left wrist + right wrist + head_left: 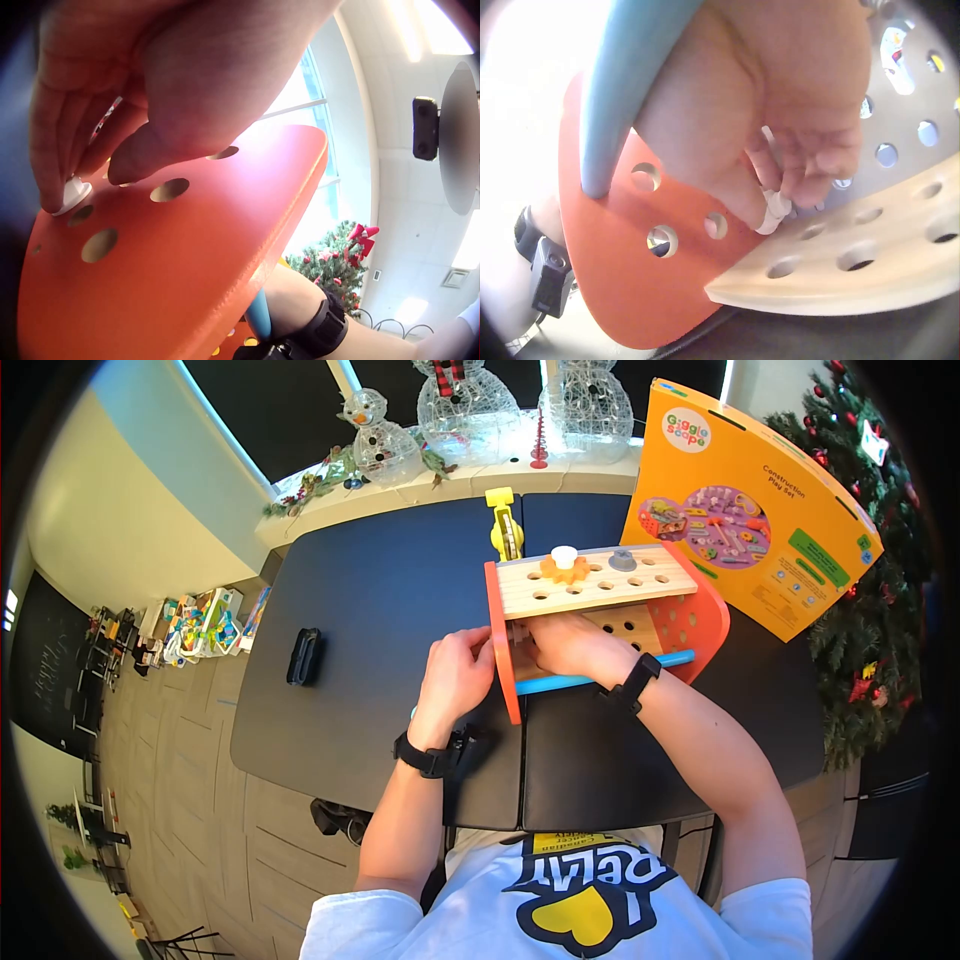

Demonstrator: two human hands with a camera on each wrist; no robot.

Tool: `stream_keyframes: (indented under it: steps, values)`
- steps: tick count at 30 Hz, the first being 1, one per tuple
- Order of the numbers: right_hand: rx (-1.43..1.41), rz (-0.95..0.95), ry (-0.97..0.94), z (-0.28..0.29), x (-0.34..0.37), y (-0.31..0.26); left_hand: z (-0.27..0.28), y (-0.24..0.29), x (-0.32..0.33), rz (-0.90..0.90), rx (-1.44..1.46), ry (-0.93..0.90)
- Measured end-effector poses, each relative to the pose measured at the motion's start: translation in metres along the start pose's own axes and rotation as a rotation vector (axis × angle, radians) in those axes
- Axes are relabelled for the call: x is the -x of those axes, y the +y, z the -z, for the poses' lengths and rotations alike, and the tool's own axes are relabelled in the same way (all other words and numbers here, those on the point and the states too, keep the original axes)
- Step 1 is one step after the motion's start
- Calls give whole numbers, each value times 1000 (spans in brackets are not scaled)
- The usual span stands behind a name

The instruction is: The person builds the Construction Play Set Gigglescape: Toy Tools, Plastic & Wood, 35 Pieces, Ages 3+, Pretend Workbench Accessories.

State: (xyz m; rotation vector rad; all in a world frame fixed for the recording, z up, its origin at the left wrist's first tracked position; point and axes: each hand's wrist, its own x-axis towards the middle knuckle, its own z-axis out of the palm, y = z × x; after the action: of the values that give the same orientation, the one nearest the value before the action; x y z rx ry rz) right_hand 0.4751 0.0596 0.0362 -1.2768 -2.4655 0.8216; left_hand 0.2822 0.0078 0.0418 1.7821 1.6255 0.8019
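A wooden toy workbench with orange side panels (505, 660), a pale wood shelf full of holes (520, 588) and a blue rod (553, 683) stands on the table. Outside the left panel, my left hand (458, 675) pinches a white plastic bolt head (75, 196) against the orange face. My right hand (575, 645) reaches inside, over the blue rod. Its thumb and fingers pinch a small white nut-like piece (775, 210) at the panel's inner face, beside the lower wood board (810, 281). Fingers partly hide both white pieces.
On the shelf sit an orange gear (565, 568) with a white bolt and a grey piece (623, 561). Behind stands a yellow toy tool (503, 525). An orange-yellow box (735, 510) is upright at right; a black case (304, 657) lies at left.
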Motion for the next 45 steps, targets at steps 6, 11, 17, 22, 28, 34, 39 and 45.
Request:
stream_keyframes:
  steps: [6,11,17,22,28,34,39,45]
  values:
    - [22,-14,42,-7,0,2,3,6,2,51,23,-22]
    - [24,27,121,3,6,-7,1,3,2,23,23,-3]
    - [-6,52,38,-18,-9,17,2,7,2,26,0,-1]
    - [-14,-3,95,-3,2,-2,1,3,1,17,6,4]
    - [-33,60,107,-11,-2,10,1,4,2,-4,-3,-2]
    - [29,15,124,-7,0,1,1,4,2,10,15,2]
    - [39,77,168,-8,1,5,-1,0,1,-30,3,28]
    - [15,-8,37,-14,-6,11,0,3,2,4,26,14]
